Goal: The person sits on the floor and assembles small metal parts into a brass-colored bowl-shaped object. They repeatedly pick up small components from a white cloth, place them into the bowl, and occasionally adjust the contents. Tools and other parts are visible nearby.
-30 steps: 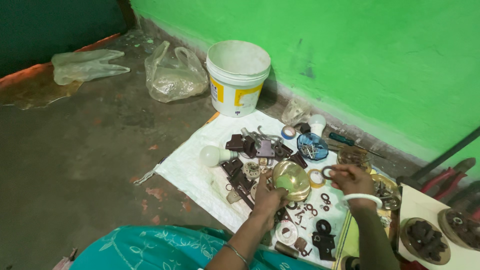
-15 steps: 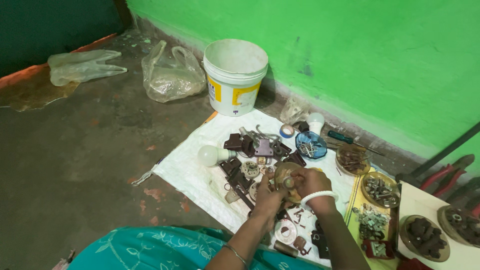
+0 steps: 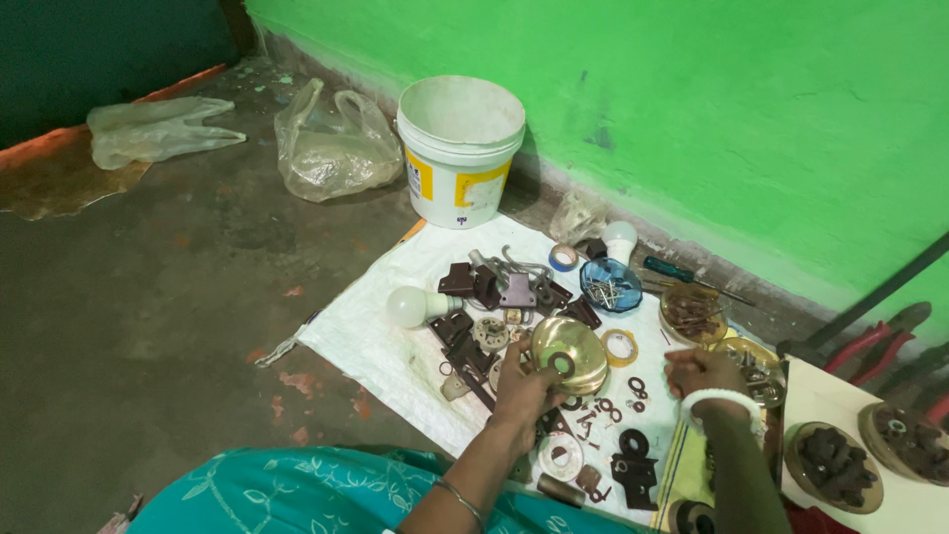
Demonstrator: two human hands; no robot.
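Observation:
I sit over a white woven sheet (image 3: 376, 341) spread on the floor and covered with small hardware. My left hand (image 3: 522, 384) grips the left edge of a round brass dome cover (image 3: 571, 352) that has a dark washer at its centre. To the right of the dome, my right hand (image 3: 700, 372), with a white bangle on the wrist, hovers with curled fingers; whether anything is inside them is hidden. Dark washers (image 3: 634, 387) lie between the two hands. Brown metal brackets (image 3: 494, 287) and a white light bulb (image 3: 408, 307) lie beyond my left hand.
A white bucket (image 3: 461, 148) stands against the green wall. A blue bowl of screws (image 3: 605, 284), tape rolls (image 3: 620, 347), a screwdriver (image 3: 674, 269) and dishes of parts (image 3: 830, 465) lie to the right. Red pliers (image 3: 870, 341) are at the far right, and plastic bags (image 3: 331, 148) lie on the concrete.
My right hand came down from a raised position to the brass dome, then pulled away to the right. My left hand stays on the dome.

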